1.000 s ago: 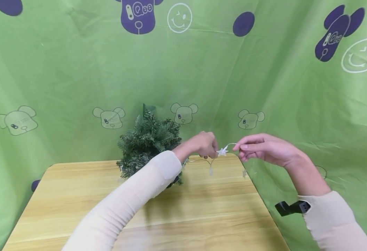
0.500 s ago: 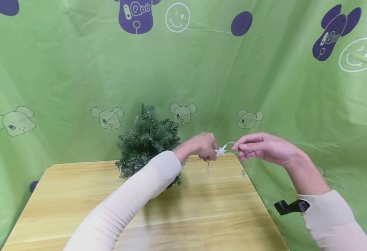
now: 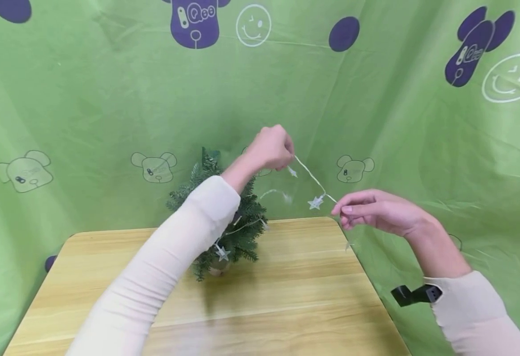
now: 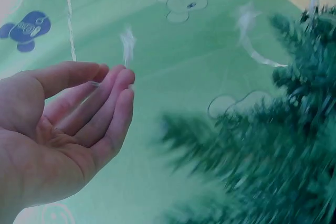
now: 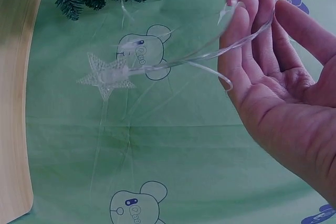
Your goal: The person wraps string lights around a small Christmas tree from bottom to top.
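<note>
My left hand (image 3: 271, 147) is raised beside the top of a small green Christmas tree (image 3: 246, 242) and pinches the thin wire of a star string light. From there the wire slants down to my right hand (image 3: 375, 210), which pinches it between thumb and fingertips. A clear star (image 3: 316, 202) dangles from this stretch, close to the right fingertips. Another star (image 3: 222, 253) hangs low on the tree's front, where wire crosses the branches. In the right wrist view, a clear star (image 5: 107, 76) hangs on loose wire below the right hand. My left sleeve hides part of the tree.
The tree stands on a light wooden table (image 3: 313, 296), toward its back edge. A green printed curtain (image 3: 86, 99) encloses the back and sides. A black device (image 3: 415, 295) is strapped at my right wrist, past the table's right edge.
My left hand has risen up and left from near the right hand, still pinching the wire, and the wire between them has lengthened. The right hand stays almost in place.
</note>
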`<state>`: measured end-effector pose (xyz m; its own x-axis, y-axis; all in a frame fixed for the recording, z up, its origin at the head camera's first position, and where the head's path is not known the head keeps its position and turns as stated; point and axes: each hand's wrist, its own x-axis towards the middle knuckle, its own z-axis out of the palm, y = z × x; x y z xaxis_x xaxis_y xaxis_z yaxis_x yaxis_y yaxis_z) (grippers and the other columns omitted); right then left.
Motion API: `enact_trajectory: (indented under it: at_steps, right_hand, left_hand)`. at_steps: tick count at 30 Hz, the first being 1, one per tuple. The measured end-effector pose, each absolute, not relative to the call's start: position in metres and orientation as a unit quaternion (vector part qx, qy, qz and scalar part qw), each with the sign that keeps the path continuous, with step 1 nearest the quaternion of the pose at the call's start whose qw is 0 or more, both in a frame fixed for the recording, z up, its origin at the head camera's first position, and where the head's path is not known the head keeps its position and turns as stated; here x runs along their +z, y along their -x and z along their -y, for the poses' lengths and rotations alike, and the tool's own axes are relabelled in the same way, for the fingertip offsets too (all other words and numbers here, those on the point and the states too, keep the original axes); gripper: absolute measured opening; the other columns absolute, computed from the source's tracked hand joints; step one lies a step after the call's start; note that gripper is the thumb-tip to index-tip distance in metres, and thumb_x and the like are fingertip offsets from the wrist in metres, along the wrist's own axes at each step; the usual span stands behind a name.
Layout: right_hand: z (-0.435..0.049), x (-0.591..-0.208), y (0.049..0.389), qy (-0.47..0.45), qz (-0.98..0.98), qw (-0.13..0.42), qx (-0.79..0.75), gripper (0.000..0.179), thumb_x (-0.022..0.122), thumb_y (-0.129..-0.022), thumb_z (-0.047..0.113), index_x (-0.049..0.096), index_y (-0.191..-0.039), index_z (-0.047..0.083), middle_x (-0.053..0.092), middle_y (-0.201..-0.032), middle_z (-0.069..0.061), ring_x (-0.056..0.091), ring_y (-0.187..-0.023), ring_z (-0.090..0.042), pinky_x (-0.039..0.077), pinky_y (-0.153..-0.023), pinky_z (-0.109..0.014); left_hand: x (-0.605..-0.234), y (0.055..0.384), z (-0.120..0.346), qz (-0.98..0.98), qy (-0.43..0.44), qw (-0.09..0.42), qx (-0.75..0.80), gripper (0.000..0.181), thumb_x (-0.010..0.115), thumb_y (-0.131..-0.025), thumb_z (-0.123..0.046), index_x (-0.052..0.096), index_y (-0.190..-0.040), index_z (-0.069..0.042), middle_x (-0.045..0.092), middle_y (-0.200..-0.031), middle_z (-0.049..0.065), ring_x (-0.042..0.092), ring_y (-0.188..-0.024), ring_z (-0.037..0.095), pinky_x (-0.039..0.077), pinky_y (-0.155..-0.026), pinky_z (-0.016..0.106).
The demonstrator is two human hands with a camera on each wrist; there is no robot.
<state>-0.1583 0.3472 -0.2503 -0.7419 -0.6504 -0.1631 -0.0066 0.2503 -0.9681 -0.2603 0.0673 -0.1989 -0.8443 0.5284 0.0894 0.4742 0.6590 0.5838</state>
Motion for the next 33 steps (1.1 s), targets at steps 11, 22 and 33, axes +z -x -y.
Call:
enact_trajectory:
  at_steps: [11,22,33]
  right_hand:
    - [-0.340,-0.252,0.164,0.248,-0.726,0.289,-0.573,0.028,0.043,-0.104,-0.001,0.063,-0.125,-0.005,0.071,-0.103,-0.005,0.068,-0.093,-0.016,0.057,-0.091,-0.031]
    - [-0.333,-0.254,0.167,0.241,-0.728,0.286,-0.575,0.029,0.044,-0.105,0.002,0.064,-0.126,-0.003,0.071,-0.108,-0.004,0.068,-0.098,-0.015,0.057,-0.093,-0.031]
    - [-0.321,-0.254,0.171,0.224,-0.735,0.278,-0.576,0.027,0.048,-0.104,0.003,0.067,-0.123,0.001,0.072,-0.113,-0.006,0.068,-0.104,-0.016,0.055,-0.098,-0.034]
  left_hand:
    - [-0.181,0.275,-0.036,-0.918,-0.230,-0.011,0.321,0.015,0.068,-0.091,-0.010,0.078,-0.101,-0.012,0.077,-0.103,0.002,0.066,-0.095,0.019,0.057,-0.087,0.032]
    - [-0.177,0.286,-0.002,-0.926,-0.173,-0.033,0.334,0.013,0.071,-0.091,-0.012,0.077,-0.103,-0.012,0.075,-0.110,0.004,0.064,-0.106,0.022,0.054,-0.096,0.036]
    - [-0.180,0.291,0.023,-0.930,-0.163,-0.044,0.326,0.016,0.072,-0.091,-0.010,0.077,-0.106,-0.009,0.075,-0.111,0.006,0.063,-0.110,0.025,0.052,-0.102,0.038]
